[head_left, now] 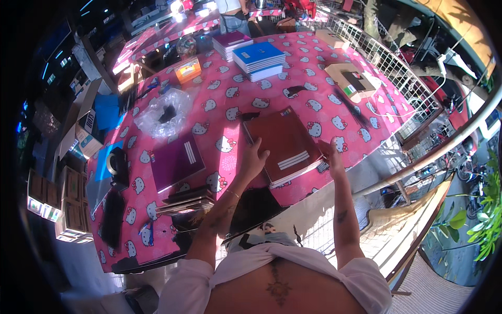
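A stack of reddish-brown notebooks (285, 138) with white label lines on the top cover lies on the table in front of me. At its left edge is my left hand (254, 159), its fingers along the side and its thumb near the cover. My right hand (333, 156) grips the right edge, near the lower corner. Between the two hands the stack stays flat on the tabletop. Left of it lies a purple notebook (178, 162). Closer to me, a small pile of thin flat pieces (188, 203) sits beside my left forearm.
A pink patterned cloth (209, 125) covers the table. Blue notebooks (259, 58) and purple notebooks (231, 44) are piled at the back. Around them are crumpled clear plastic (163, 112), a tape roll (116, 162), an orange box (188, 69), an opened carton (351, 82) and black bristle-like bundles (112, 220).
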A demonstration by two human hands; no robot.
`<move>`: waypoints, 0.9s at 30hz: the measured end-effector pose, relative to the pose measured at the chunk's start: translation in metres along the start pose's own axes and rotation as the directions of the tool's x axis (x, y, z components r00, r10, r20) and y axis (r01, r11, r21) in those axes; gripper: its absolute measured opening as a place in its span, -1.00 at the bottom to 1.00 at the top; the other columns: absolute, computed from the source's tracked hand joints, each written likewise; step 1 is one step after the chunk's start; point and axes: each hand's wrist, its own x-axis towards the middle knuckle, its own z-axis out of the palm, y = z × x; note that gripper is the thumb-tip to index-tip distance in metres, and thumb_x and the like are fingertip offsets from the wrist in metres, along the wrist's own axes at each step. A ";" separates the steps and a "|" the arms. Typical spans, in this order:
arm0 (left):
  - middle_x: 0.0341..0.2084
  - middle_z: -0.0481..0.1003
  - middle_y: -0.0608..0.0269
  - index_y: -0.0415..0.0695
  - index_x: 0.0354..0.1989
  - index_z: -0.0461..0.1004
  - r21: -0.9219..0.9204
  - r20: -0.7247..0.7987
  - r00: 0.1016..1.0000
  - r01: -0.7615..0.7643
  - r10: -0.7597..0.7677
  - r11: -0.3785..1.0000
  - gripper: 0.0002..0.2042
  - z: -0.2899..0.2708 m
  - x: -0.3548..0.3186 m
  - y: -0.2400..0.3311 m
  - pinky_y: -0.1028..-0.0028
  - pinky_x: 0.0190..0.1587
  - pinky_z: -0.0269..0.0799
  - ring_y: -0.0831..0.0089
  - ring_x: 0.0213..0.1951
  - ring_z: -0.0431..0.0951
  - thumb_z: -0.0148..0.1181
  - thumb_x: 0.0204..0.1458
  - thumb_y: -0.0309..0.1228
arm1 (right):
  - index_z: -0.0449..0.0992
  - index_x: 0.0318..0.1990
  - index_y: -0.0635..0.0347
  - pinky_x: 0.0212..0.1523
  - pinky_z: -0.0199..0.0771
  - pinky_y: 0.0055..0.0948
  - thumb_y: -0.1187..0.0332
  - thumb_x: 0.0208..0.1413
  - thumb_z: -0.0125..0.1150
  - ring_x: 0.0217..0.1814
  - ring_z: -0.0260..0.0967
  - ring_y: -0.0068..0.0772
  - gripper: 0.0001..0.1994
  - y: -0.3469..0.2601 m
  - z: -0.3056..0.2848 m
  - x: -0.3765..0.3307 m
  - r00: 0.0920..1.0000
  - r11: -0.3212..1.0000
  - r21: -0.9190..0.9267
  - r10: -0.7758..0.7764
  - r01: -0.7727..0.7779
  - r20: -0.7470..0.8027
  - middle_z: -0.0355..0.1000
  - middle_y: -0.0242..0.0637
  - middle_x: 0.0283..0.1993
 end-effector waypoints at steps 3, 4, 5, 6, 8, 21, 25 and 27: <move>-0.08 0.56 -0.19 -0.32 0.28 0.32 0.093 0.158 0.967 0.185 -0.198 0.978 -0.36 0.011 -0.003 -0.002 0.28 -0.07 0.51 0.07 -0.16 0.62 0.33 0.07 -0.22 | 0.45 0.20 0.31 0.01 0.46 -0.40 0.05 0.22 0.21 0.00 0.49 -0.34 -0.45 0.011 -0.008 0.008 0.994 0.950 -0.293 -0.096 0.108 0.054 0.54 -0.10 0.04; -0.14 0.57 -0.16 -0.30 0.27 0.34 0.103 0.145 0.974 0.158 -0.172 0.982 -0.36 0.012 -0.003 -0.002 0.27 -0.10 0.51 0.10 -0.19 0.62 0.33 0.07 -0.20 | 0.47 0.19 0.28 -0.04 0.47 -0.42 0.17 0.15 0.30 -0.06 0.50 -0.38 -0.49 0.019 -0.010 0.010 0.965 0.829 -0.495 -0.207 0.260 0.160 0.57 -0.15 -0.02; -0.19 0.57 -0.13 -0.28 0.26 0.36 0.113 0.132 0.980 0.133 -0.147 0.985 -0.37 0.013 -0.003 -0.002 0.27 -0.13 0.51 0.13 -0.22 0.62 0.33 0.07 -0.18 | 0.47 0.19 0.28 -0.04 0.47 -0.42 0.17 0.15 0.30 -0.06 0.50 -0.38 -0.49 0.026 -0.013 0.011 0.966 0.832 -0.492 -0.200 0.257 0.167 0.57 -0.15 -0.02; -0.25 0.58 -0.10 -0.26 0.25 0.38 0.130 0.110 0.986 0.107 -0.121 0.986 -0.37 0.009 -0.001 -0.002 0.27 -0.16 0.51 0.16 -0.25 0.62 0.33 0.06 -0.17 | 0.47 0.17 0.30 -0.02 0.48 -0.43 0.28 0.11 0.33 -0.04 0.52 -0.38 -0.51 0.031 -0.012 0.015 0.965 0.838 -0.479 -0.228 0.261 0.126 0.58 -0.16 -0.04; -0.27 0.58 -0.07 -0.21 0.24 0.40 0.139 0.201 0.949 0.217 -0.242 0.966 -0.41 0.002 0.009 0.022 0.29 -0.18 0.52 0.19 -0.26 0.62 0.34 0.06 -0.20 | 0.48 0.15 0.32 0.00 0.48 -0.43 0.38 0.07 0.36 -0.02 0.53 -0.38 -0.53 0.035 -0.016 0.014 0.966 0.849 -0.461 -0.242 0.259 0.096 0.59 -0.17 -0.05; -0.05 0.54 0.15 0.02 -0.08 0.57 0.578 0.517 0.822 -0.130 -0.239 0.805 -0.77 -0.282 -0.094 -0.180 0.23 -0.02 0.51 0.15 -0.03 0.56 0.22 0.07 -0.34 | 0.52 0.06 0.18 0.09 0.47 -0.20 0.54 0.08 0.27 0.13 0.44 0.00 -0.65 -0.014 0.188 -0.127 0.690 0.724 -0.215 -0.457 0.655 0.561 0.44 -0.07 0.11; 0.06 0.48 0.19 0.19 0.00 0.53 0.649 0.673 0.734 -0.644 0.088 0.406 -0.74 -0.291 -0.161 -0.247 0.19 0.24 0.37 0.17 0.14 0.47 0.04 0.17 -0.29 | 0.53 0.03 0.17 0.07 0.49 -0.24 0.53 0.07 0.29 0.10 0.47 -0.05 -0.67 0.021 0.248 -0.144 0.621 0.725 -0.135 -0.459 0.675 0.635 0.45 -0.10 0.10; 0.18 0.42 0.19 0.21 0.10 0.49 0.615 0.695 0.719 -0.594 -0.001 0.519 -0.69 -0.260 -0.147 -0.244 0.13 0.37 0.22 0.12 0.24 0.38 -0.07 0.25 -0.23 | 0.53 0.02 0.18 0.03 0.52 -0.28 0.51 0.10 0.29 0.04 0.49 -0.08 -0.69 0.044 0.258 -0.147 0.681 0.724 -0.243 -0.403 0.646 0.611 0.45 -0.11 0.09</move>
